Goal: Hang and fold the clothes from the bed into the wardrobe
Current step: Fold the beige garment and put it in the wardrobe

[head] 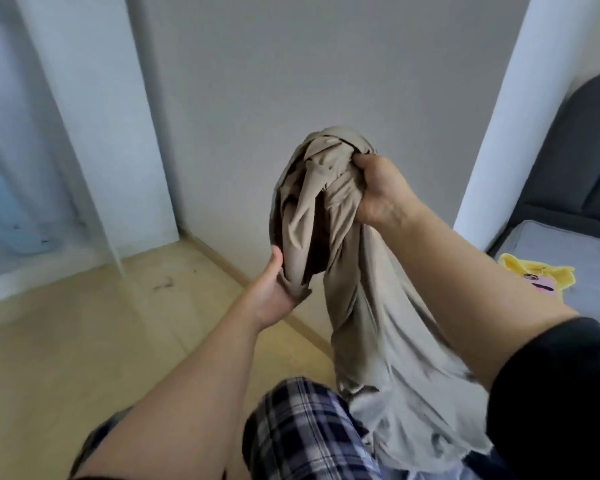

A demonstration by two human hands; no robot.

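A beige garment (329, 216) hangs bunched in front of me, its long lower part trailing down toward my legs. My right hand (378, 188) grips the bunched top of the cloth, held up at chest height. My left hand (274, 289) holds a lower fold of the same garment from underneath, fingers hidden behind the fabric. The bed (568, 258) with a grey mattress lies at the right edge. The open wardrobe (49, 168) with white panels stands at the left, a pale blue garment (11, 209) hanging inside.
A grey wall is straight ahead, with a white pillar (499, 133) on the right. A yellow and pink cloth item (537, 275) lies on the mattress by the dark grey headboard (582, 150). Light wooden floor (84, 341) spreads below left.
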